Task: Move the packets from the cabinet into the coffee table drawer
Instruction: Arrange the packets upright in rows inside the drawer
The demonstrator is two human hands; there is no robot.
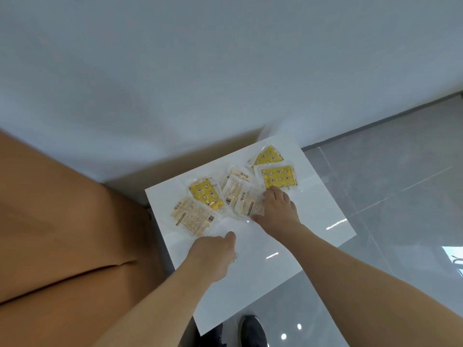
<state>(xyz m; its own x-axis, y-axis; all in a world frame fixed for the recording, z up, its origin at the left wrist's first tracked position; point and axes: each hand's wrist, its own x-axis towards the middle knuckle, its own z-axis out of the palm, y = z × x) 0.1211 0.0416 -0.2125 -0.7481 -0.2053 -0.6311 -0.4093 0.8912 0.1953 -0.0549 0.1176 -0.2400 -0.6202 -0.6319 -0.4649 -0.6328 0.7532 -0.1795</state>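
Several flat plastic packets lie scattered on the glossy white cabinet top [288, 246]. Some are yellow with a star pattern [206, 196] [276, 177] [266, 156]; others show a pale printed back [193, 219] [235, 189]. My right hand [275, 211] rests on a pale packet [246, 204] in the middle, with fingers over it and thumb at its near edge. My left hand [213, 254] is curled near the front of the top. A yellow sliver of a packet [232, 261] peeks out from under its palm.
A large brown smooth surface [62, 221] fills the left side, right against the cabinet. Grey glossy floor tiles [388, 196] lie to the right, and a white wall is behind. A black shoe [253, 331] shows below the cabinet's near edge.
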